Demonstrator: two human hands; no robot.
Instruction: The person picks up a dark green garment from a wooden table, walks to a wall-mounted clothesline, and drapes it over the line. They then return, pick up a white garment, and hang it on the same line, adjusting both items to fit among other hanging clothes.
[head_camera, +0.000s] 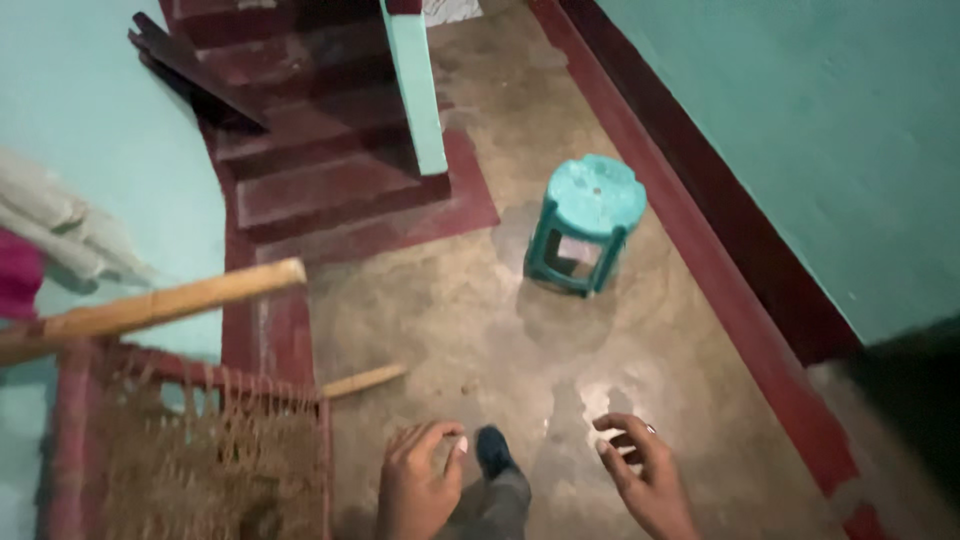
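Note:
My left hand (420, 480) hangs low at the bottom centre, fingers loosely curled and apart, holding nothing. My right hand (640, 470) is beside it to the right, also with fingers apart and nothing in them. Between the two hands my leg in grey trousers and a dark blue shoe (492, 450) steps on the concrete floor (480, 320). A teal plastic stool (588, 222) stands upright on the floor ahead, well beyond both hands.
A woven rope cot with a red frame (190, 440) leans at lower left, a bamboo pole (150, 308) across its top. Dark red stairs (320, 130) rise at upper left beside a teal post (418, 90). Teal walls with a red skirting (700, 200) run along the right.

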